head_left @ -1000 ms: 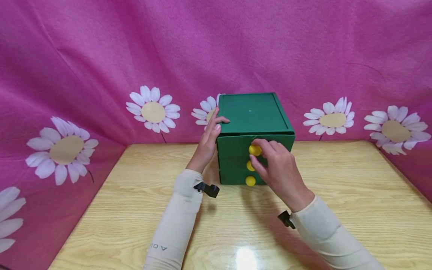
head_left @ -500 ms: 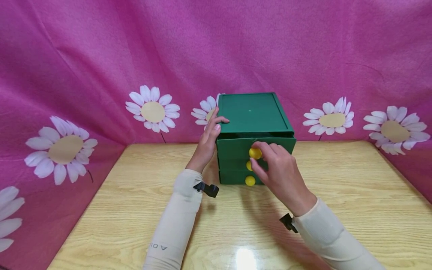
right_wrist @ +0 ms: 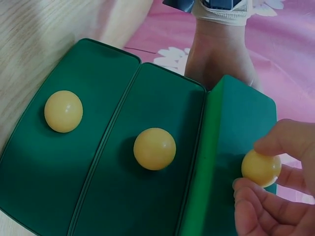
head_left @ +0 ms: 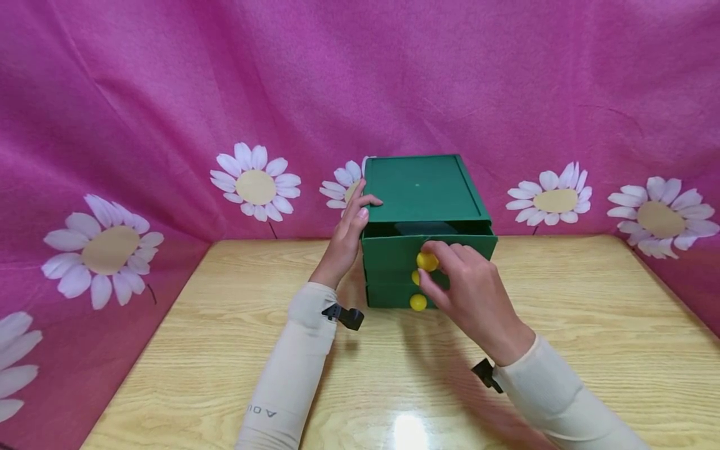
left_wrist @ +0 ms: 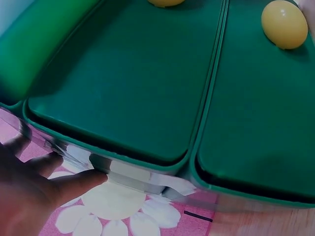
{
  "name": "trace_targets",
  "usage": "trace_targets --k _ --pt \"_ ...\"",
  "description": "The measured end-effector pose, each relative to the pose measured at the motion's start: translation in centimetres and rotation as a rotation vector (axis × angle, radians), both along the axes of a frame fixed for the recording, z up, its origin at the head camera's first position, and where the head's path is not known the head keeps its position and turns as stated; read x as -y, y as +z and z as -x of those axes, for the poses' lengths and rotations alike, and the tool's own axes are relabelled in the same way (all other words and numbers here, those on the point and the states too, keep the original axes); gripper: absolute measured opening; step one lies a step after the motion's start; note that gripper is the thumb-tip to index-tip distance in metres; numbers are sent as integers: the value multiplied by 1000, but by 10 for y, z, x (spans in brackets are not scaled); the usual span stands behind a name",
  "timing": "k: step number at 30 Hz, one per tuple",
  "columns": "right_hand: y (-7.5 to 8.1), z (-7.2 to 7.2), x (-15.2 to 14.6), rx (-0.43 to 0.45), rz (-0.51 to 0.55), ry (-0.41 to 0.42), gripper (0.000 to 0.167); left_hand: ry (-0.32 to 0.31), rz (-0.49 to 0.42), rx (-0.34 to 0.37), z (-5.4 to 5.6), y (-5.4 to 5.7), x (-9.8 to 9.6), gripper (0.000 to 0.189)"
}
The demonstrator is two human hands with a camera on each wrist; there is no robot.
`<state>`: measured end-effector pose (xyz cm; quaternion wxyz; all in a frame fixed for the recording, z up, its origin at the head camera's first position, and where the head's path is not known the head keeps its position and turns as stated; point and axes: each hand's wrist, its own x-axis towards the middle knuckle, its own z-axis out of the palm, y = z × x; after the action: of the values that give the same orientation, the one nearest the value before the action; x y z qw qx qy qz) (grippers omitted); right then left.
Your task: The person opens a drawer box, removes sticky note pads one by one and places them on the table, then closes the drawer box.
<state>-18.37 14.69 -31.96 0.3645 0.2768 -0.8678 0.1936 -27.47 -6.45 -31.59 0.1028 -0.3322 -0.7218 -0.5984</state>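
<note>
A green drawer cabinet (head_left: 417, 187) with three drawers, each with a round yellow knob, stands on the table. Its top drawer (head_left: 388, 253) is pulled partway out, and a dark gap shows behind its front. My right hand (head_left: 472, 287) pinches the top knob (right_wrist: 261, 168) between thumb and fingers. The middle knob (right_wrist: 154, 149) and bottom knob (right_wrist: 63, 111) sit on drawers that are in. Against the cabinet's left side rests my left hand (head_left: 344, 240), fingers extended, one fingertip over the top edge. In the left wrist view its fingers (left_wrist: 78, 184) touch the clear side wall.
The wooden table (head_left: 236, 350) spreads around the cabinet. Behind it and at both sides hangs a pink cloth (head_left: 360, 75) printed with white daisies. Each sleeved wrist carries a small black camera mount (head_left: 350, 317).
The top drawer has slid out toward me, widening the gap under the cabinet's top. My right hand has moved back and slightly down with the knob. The left hand has stayed in place.
</note>
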Motion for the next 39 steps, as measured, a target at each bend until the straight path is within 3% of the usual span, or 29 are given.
trace_targets --k 39 --pt "4 -28 -1 44 -32 11 31 12 -15 17 2 -3 -1 38"
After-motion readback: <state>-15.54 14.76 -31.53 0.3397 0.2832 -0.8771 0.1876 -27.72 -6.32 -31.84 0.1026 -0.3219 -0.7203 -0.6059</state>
